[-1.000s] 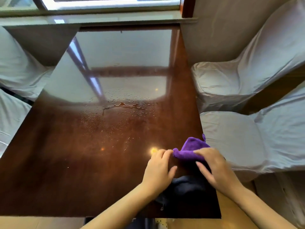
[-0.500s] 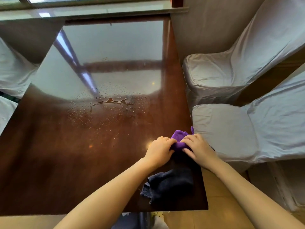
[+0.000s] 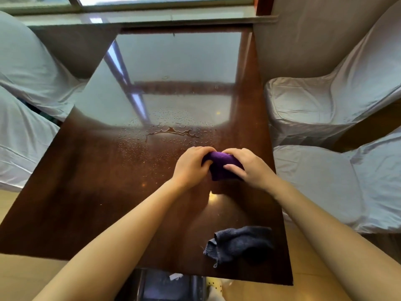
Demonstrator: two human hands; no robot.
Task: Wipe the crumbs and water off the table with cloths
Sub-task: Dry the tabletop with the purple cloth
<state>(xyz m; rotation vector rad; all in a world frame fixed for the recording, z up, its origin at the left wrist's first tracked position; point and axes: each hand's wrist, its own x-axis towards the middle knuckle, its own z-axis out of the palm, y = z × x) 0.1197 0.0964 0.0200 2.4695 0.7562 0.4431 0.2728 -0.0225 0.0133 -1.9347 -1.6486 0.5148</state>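
Observation:
A bunched purple cloth (image 3: 219, 166) sits on the glossy dark wooden table (image 3: 86, 203), right of centre. My left hand (image 3: 191, 166) grips its left side and my right hand (image 3: 245, 165) grips its right side. Just beyond the hands lies a puddle of water (image 3: 171, 131) with many small droplets and crumbs (image 3: 138, 146) scattered around it. A crumpled dark grey cloth (image 3: 240, 243) lies loose near the table's front right corner, untouched.
White-covered chairs stand on the right (image 3: 321, 105) and on the left (image 3: 23, 68). A window sill (image 3: 152, 17) runs along the far end of the table. The table's front edge is close to me.
Both hands have carried the purple cloth forward from near the right front edge toward the puddle. The grey cloth stays where it was, now farther behind the hands.

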